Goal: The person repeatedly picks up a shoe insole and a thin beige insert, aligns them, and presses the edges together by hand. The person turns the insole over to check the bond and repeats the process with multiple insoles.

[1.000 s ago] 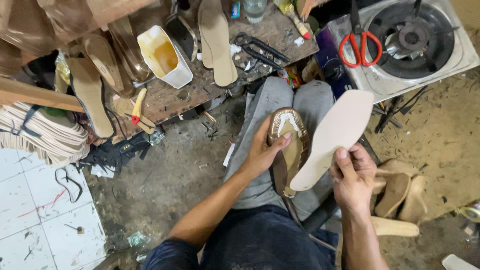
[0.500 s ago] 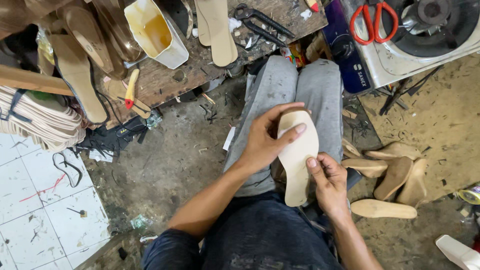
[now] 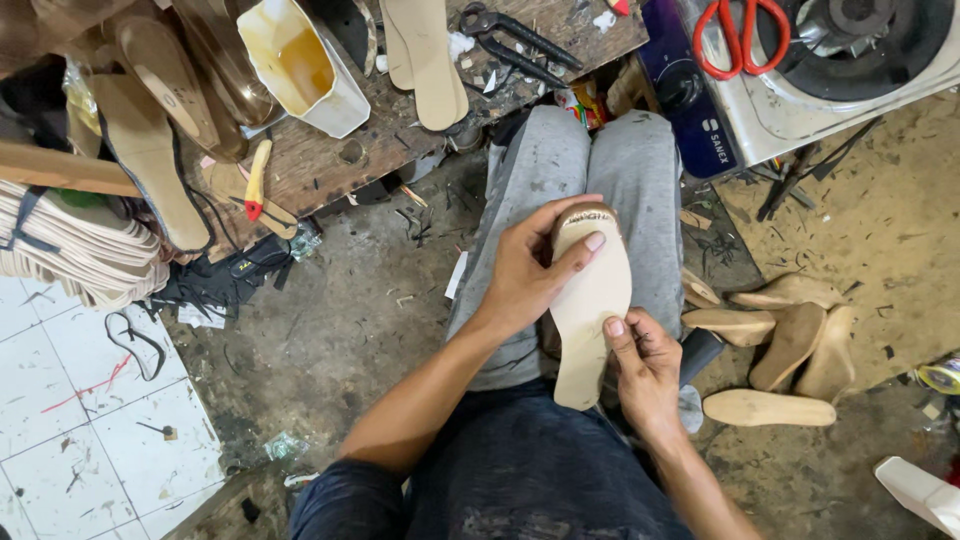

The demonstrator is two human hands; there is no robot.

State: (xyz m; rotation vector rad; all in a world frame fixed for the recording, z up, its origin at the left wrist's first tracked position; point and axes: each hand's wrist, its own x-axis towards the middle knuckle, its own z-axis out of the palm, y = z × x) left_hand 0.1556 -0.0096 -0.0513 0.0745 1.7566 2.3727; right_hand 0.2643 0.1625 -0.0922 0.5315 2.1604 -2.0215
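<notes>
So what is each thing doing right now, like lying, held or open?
Pale insole: held on the lap, pressed flat.
Left hand: gripping the insole's upper part.
Right hand: pinching its lower edge.
Red scissors: lying closed on the stove.
Black pliers: lying on the bench.
White tub: open, yellowish inside.
Wooden soles: piled on the floor.

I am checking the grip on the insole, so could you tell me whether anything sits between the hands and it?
Nothing visible does. The left hand presses directly on the pale insole near its top, and the right hand grips its lower edge.
</notes>
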